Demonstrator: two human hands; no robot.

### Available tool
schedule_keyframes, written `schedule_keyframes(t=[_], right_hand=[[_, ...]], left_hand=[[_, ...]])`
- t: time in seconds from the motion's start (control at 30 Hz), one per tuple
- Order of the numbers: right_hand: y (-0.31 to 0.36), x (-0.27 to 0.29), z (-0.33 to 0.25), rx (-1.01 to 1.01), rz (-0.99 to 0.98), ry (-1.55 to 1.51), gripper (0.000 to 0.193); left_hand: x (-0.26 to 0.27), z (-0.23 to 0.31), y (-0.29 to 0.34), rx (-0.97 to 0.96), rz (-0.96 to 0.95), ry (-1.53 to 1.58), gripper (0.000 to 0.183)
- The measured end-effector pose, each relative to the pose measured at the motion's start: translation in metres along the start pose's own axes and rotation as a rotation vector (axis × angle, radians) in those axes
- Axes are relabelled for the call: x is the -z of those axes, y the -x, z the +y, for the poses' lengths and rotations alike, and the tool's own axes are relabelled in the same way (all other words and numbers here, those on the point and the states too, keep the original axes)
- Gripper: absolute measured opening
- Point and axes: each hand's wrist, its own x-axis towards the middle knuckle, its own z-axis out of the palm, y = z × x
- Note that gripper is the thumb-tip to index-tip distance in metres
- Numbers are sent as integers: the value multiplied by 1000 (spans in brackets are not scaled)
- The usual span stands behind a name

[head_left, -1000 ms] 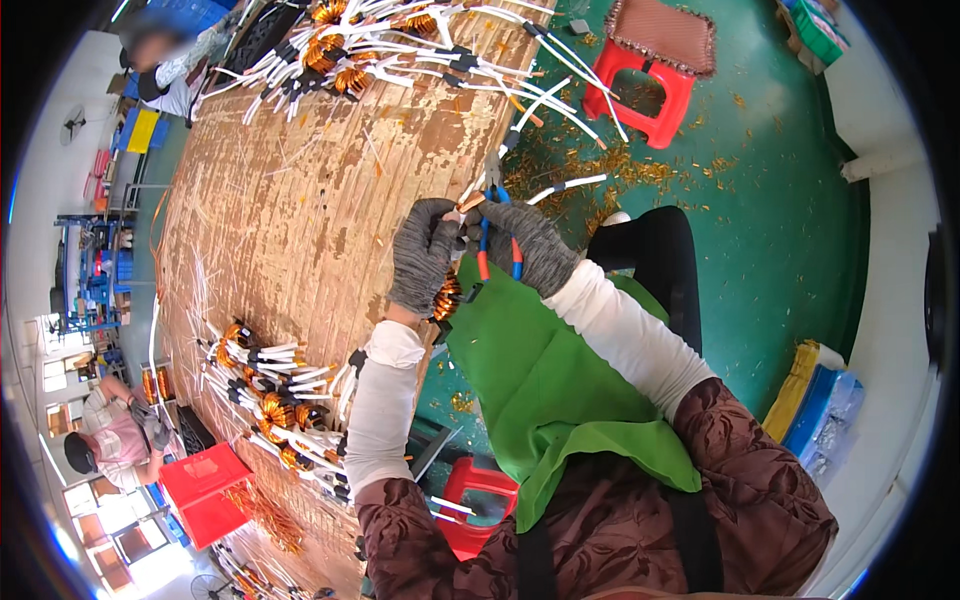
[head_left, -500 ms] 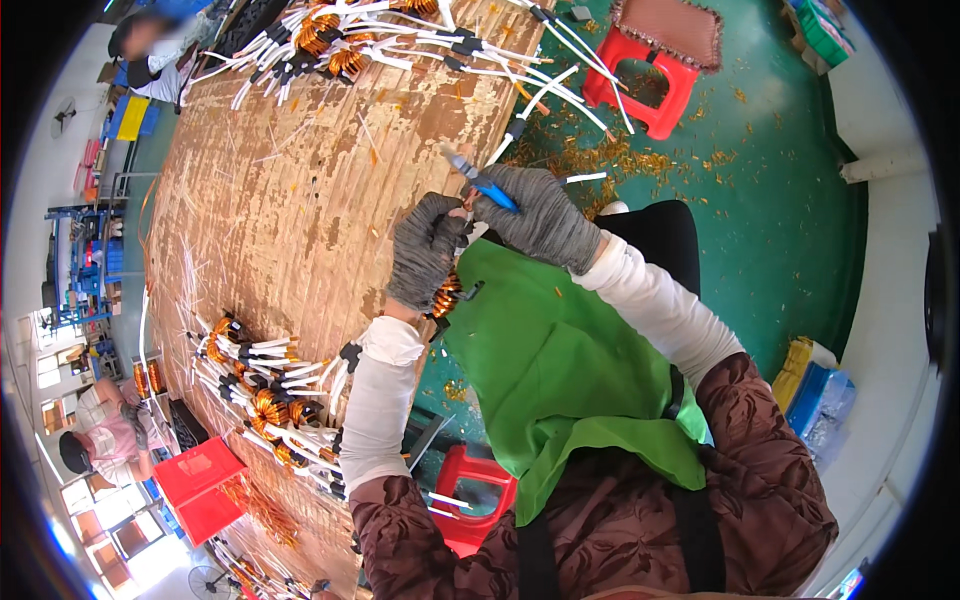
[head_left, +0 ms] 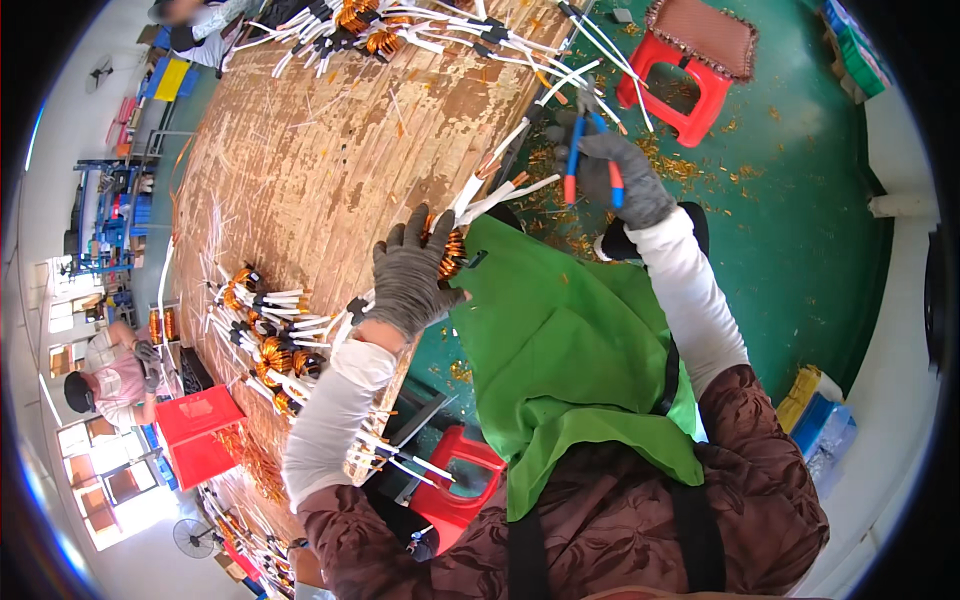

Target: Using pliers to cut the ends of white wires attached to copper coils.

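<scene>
Green apron (head_left: 560, 350): spread over the lap, its upper edge brought up to the bench edge.
Left hand (head_left: 408, 280): gray-gloved, fingers spread and unclenched, laid at the bench edge over one side of a wound coil.
Wound coil (head_left: 453, 256): copper-colored, located at the bench edge between forefinger and thumb, partly covered by the hand; white leads (head_left: 481, 204) with bare copper-colored ends are extended beyond it.
Right hand (head_left: 636, 178): gray-gloved, raised above the floor well apart from the coil, its fingers closed around the pliers.
Pliers (head_left: 573, 155): blue-and-red handles parted, tips pointed away from the body.
Workbench (head_left: 330, 180): wooden, its surface worn in patches; a cluster of coils (head_left: 272, 355) is piled to the left of the left forearm, and a second cluster (head_left: 380, 42) is placed at the far end.
Floor (head_left: 780, 270): green, strewn with copper-colored clippings; a red stool (head_left: 693, 122) topped by a brown cushion (head_left: 705, 38) is stood there.
Background: a co-worker (head_left: 112, 388) is seen beyond a red bin (head_left: 200, 432).
</scene>
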Motion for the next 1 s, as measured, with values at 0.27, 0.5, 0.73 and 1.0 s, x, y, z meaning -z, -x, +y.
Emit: schedule_keyframes(t=[0.27,0.5,0.73,1.0], right_hand=[[76,41,23,-230,72,-167,44],[97,25,35,-250,61,200,38],[83,28,51,-326,187,359,56],[81,3,40,-319,-76,886,55]], left_hand=[[-3,-26,-16,11,-12,439,76],[33,-123,-55,-1,-479,972,61],[22,-145,-60,35,-331,637,55],[4,-65,-103,-204,513,653,29]])
